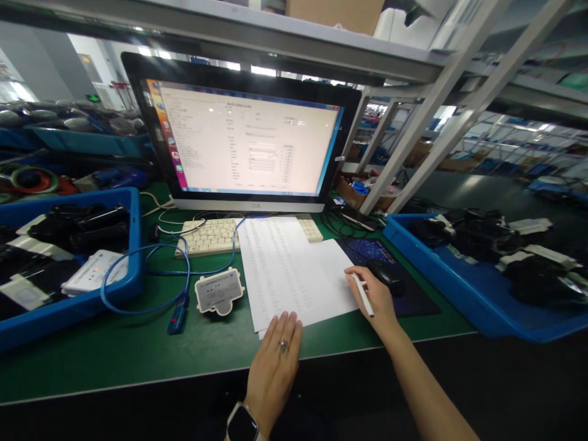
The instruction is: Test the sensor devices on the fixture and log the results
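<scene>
My left hand (275,361) lies flat with fingers stretched out on the lower edge of the printed paper sheets (285,269); it wears a ring and a wristwatch. My right hand (374,297) rests at the sheets' right edge, closed around a white pen (362,294). A black mouse (388,275) sits just right of that hand on a dark mouse pad (413,300). A small white device (219,292) lies on the green mat left of the sheets. The sheets partly cover a beige keyboard (211,236).
A monitor (243,138) showing a form stands behind the keyboard. Blue trays with black and white parts sit at left (131,245) and right (441,269). A blue cable (184,288) loops across the green table (114,349). Slanted shelf struts (427,116) rise at right.
</scene>
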Demonstrator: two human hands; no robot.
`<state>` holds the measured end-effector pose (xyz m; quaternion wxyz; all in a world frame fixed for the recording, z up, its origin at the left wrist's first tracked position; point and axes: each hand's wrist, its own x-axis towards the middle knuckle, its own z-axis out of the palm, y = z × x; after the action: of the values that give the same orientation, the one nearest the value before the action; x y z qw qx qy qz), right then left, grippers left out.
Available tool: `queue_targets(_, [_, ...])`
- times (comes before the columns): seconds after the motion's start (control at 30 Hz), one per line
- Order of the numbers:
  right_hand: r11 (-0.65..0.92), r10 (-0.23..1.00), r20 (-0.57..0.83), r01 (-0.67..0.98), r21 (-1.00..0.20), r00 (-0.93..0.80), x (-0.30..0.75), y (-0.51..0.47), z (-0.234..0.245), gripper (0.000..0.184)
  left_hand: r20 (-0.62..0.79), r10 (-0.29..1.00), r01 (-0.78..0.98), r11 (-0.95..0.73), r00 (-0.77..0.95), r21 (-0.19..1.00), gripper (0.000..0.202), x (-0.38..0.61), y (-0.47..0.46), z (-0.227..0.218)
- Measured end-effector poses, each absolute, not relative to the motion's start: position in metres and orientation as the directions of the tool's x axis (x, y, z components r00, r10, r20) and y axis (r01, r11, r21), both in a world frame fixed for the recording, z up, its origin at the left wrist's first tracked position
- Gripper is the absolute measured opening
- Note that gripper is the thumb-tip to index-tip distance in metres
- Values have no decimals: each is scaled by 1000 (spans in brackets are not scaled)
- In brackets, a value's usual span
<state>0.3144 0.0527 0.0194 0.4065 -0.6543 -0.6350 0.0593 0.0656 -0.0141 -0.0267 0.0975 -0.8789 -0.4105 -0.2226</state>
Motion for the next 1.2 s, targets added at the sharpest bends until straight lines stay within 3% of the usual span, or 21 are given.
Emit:
queue_targets(0.13, [140,842,506,828,-543,189,327,61,9,36,546,666,791,-611,509,8,49,66,-16,-25])
queue_targets(0.37, [36,799,463,738,-674,384,329,64,-4,42,628,600,752,-658,496,35,36,66,-14,-19])
queue_targets(0.8, [23,805,452,740,-672,385,332,65,-7,50,649,540,687,-725,536,36,26,64,-13,-22])
queue_targets(1.0, [0,798,450,747,-665,401,328,66,-2,58,710,355,588,-802,609,-103,20,60,-8,-33])
queue_targets(1.2, [-1,814,456,786,-618,360,327,63,1,55,710,317,587,-793,629,-167,15,61,-6,-38])
